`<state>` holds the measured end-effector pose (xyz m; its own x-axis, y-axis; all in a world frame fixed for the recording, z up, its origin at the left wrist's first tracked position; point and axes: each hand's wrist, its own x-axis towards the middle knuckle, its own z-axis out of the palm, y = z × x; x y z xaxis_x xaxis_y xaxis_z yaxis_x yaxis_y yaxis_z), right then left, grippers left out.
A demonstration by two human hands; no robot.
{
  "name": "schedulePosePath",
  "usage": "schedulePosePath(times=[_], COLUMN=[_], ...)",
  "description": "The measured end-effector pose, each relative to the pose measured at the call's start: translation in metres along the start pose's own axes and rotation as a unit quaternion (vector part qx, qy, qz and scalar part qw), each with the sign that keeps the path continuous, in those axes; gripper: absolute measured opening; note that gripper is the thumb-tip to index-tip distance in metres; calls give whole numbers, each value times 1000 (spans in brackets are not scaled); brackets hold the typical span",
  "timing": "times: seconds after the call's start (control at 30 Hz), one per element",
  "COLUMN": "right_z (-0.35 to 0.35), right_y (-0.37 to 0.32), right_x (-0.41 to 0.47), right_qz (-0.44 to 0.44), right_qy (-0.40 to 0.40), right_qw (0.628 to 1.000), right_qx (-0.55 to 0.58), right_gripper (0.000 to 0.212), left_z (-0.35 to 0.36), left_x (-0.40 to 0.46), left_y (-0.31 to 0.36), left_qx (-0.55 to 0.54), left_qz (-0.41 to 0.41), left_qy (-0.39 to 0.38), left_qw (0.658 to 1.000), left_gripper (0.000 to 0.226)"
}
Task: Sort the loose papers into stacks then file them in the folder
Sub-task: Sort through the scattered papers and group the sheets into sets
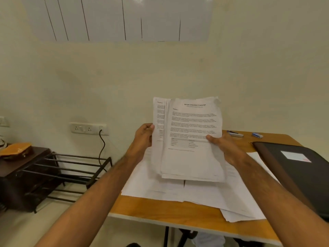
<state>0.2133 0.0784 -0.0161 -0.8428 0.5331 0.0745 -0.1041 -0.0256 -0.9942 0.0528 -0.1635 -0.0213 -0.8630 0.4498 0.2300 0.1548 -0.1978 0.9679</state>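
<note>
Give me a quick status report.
Left hand and right hand grip sheaf above table. More papers below. Folder shut.

Soft, even indoor light fills the room, bright enough to read outlines but with a warm yellowish cast over the pale cream wall (178, 68). Glare washes out the glossy white panelled board (115, 16) at the top, strongest along its upper edge. Faint, diffuse shadows fall on the wall left of centre and under the sheaf of white printed papers (188, 138) held upright, whose small text is too soft to read apart from a heading. Wide-angle distortion bends the orange-brown wooden table (160, 207) and stretches both forearms toward the lower corners. The dark metal rack (71, 172) at left looks slightly smeared.
</note>
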Motion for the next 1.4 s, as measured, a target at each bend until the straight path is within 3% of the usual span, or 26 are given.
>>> schedulePosePath(times=[0.1,0.3,0.47,0.6,0.63,0.7,0.77,0.87,1.0,1.07,1.17,1.3,1.4], right_z=[-16,-43,-69,-81,-81,-81,-79,-75,-64,-57,-50,-47,-46], right_y=[2,-4,8,27,26,18,5,-6,13,28,45,45,32], right_x=[-5,-20,-27,-30,-30,-27,-18,2,16,16,15,14,11], right_qz=[-41,-157,-116,-75,-78,-93,-108,-100,-33,-10,14,17,14], right_qy=[65,90,48,67,72,85,86,80,49,51,48,59,58], right_qw=[997,984,991,994,993,989,986,987,996,998,999,998,996], right_qx=[-9,3,-53,-48,-58,-84,-95,-100,-64,-41,-16,18,59], right_gripper=[22,47,50,72,71,44,31,36,40,46,48,50,41], left_z=[37,102,121,110,104,87,59,3,-57,-71,-79,-86,-84], left_x=[-13,-18,-17,-16,-15,-10,1,13,8,6,6,8,13], left_y=[-6,-25,-51,-65,-65,-66,-72,-79,-86,-90,-89,-79,-56], left_qx=[25,7,32,134,171,246,349,516,615,590,520,514,441], left_qz=[22,84,43,43,49,72,75,-5,-114,-111,-91,-19,51], left_qy=[-102,-86,-131,-186,-185,-157,-101,-10,27,29,32,74,96], left_qw=[994,993,990,972,966,954,929,856,780,799,849,855,891], left_gripper=[29,38,42,40,34,24,24,43,76,76,58,24,6])
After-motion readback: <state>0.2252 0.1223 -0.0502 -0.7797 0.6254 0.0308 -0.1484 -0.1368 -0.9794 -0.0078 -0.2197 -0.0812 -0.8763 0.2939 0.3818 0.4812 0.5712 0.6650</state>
